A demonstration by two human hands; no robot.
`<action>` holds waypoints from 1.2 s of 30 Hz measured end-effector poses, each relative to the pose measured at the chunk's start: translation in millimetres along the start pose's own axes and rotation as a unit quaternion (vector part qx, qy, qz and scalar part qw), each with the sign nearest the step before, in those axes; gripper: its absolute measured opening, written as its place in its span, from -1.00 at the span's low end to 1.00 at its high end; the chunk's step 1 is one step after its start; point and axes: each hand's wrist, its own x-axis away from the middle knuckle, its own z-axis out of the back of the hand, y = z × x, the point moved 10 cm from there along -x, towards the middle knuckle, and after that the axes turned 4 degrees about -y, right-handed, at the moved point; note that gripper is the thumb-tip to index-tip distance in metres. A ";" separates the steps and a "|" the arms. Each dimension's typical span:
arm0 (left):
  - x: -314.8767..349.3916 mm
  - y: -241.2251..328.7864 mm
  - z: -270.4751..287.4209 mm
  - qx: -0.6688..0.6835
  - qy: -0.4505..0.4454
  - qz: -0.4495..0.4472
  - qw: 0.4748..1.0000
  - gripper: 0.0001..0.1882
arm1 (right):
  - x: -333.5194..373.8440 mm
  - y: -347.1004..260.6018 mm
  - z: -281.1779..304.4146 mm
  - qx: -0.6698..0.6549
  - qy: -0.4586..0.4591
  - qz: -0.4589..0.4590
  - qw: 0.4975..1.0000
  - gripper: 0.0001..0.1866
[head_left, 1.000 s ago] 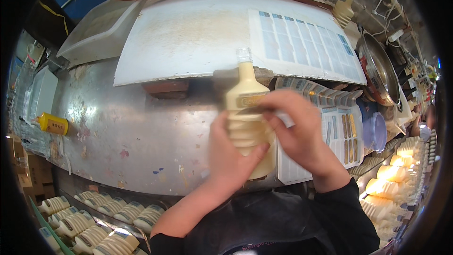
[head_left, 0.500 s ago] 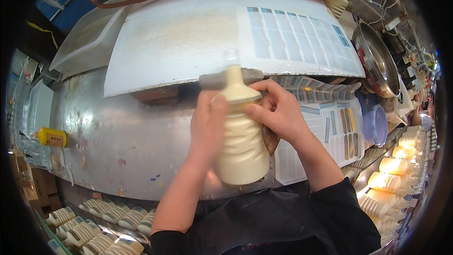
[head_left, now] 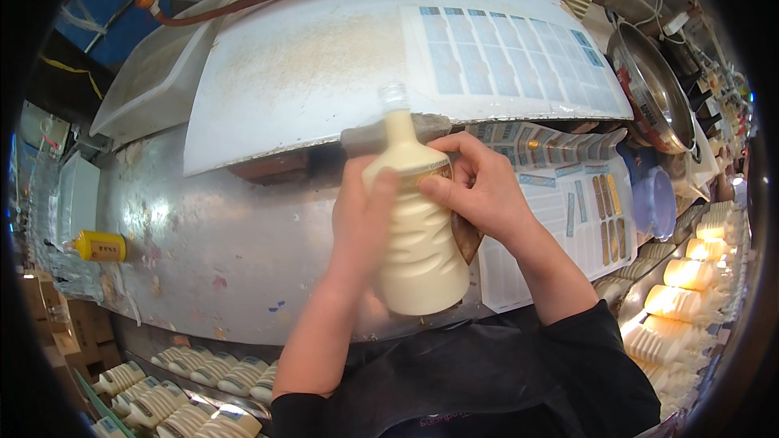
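A cream bottle (head_left: 426, 264) with wavy ridges and a clear threaded neck lies tilted before me, its neck pointing away. Around its shoulder runs a narrow gold-and-dark label strip (head_left: 432, 176). My right hand (head_left: 479, 182) grips the bottle's right side, thumb pressed on the strip and fingers curled at the edge. On the left side my left hand (head_left: 361, 199), blurred by motion, closes round the bottle with its thumb across the front; its other fingers are mostly hidden. Behind the neck, a grey-brown padded support (head_left: 365, 138) touches the board's edge.
A sloping white board (head_left: 308, 49) bears a translucent label sheet (head_left: 503, 57). Another label sheet (head_left: 580, 219) lies right of my hands. A yellow bottle (head_left: 99, 246) lies at far left on the metal table (head_left: 203, 251). Rows of cream bottles (head_left: 154, 401) fill the lower left; more line the right.
My left thumb has shifted slightly right across the bottle's shoulder. The right hand keeps its grip, and the view has moved a little.
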 end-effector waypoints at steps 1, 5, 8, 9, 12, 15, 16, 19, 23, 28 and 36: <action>-0.2 1.2 0.0 0.009 0.000 -0.008 1.000 -0.60 | 0.3 0.4 -0.2 -0.006 0.001 0.003 1.000 -0.40; -1.1 4.4 2.0 0.032 -0.002 -0.039 0.999 -0.63 | 0.9 -0.7 -0.9 -0.015 0.005 0.009 1.000 -0.40; -1.6 3.3 2.8 0.041 -0.008 -0.060 0.997 -0.64 | 2.1 -1.1 -1.1 -0.011 0.010 0.012 1.000 -0.39; -1.7 4.0 2.9 0.047 -0.010 -0.067 0.997 -0.64 | 2.4 -2.3 -0.5 -0.009 0.012 0.015 1.000 -0.39; -2.7 2.0 5.3 0.039 0.006 -0.076 0.996 -0.64 | 3.7 -2.8 0.4 -0.005 0.016 0.007 1.000 -0.37; -0.6 5.9 3.1 0.050 0.007 -0.062 0.997 -0.63 | 4.5 -3.9 2.2 0.012 0.025 0.016 0.999 -0.41; -0.7 5.2 2.3 0.058 0.009 -0.059 0.997 -0.62 | 3.8 0.8 2.5 0.000 0.017 0.004 1.000 -0.44; -0.7 -2.2 4.1 0.071 0.022 -0.056 0.996 -0.60 | -1.5 8.1 7.9 -0.111 0.015 0.001 0.994 -0.68; 0.6 -8.2 9.5 0.057 0.049 -0.062 0.995 -0.50 | -9.1 -12.3 32.1 -0.299 0.036 0.007 0.954 -0.75; 5.7 -12.9 -13.4 0.272 0.003 0.021 0.962 -0.41 | 6.8 -90.8 2.3 -0.054 0.123 0.245 0.960 -0.61; 8.3 -18.7 -4.4 0.175 0.029 0.026 0.984 -0.65 | 13.2 -48.0 9.9 0.097 0.198 0.209 0.953 -0.57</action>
